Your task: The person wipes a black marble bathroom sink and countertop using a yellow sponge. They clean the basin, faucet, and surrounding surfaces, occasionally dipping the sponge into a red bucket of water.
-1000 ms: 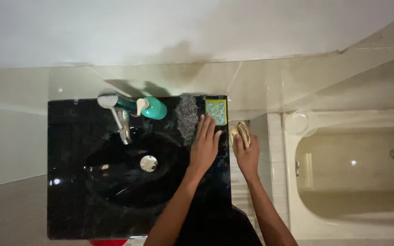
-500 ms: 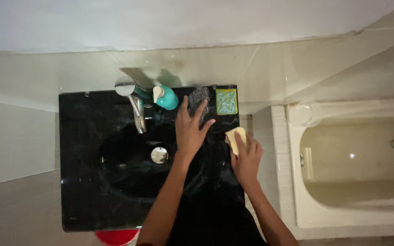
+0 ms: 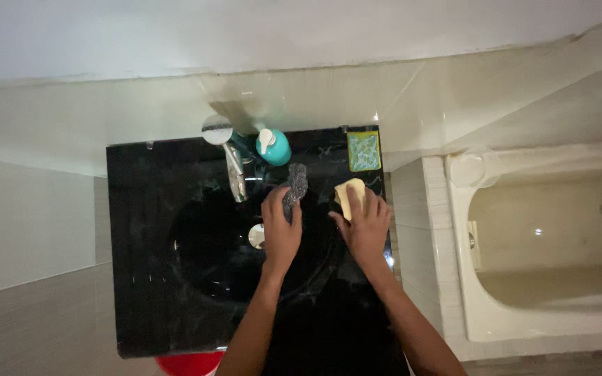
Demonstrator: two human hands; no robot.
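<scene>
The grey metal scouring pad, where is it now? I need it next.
In the head view, the grey metal scouring pad is in the left hand, just right of the chrome tap.

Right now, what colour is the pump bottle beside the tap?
Teal pump bottle with a white pump head, clearest in the head view.

Grey scouring pad [image 3: 295,185], perhaps steel wool, and pale yellow sponge [image 3: 350,194], both hand-held.

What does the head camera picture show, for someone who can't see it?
Seen from above, the left hand holds a grey scrubber and the right hand a pale yellow sponge over a black sink, near a teal soap bottle.
</scene>
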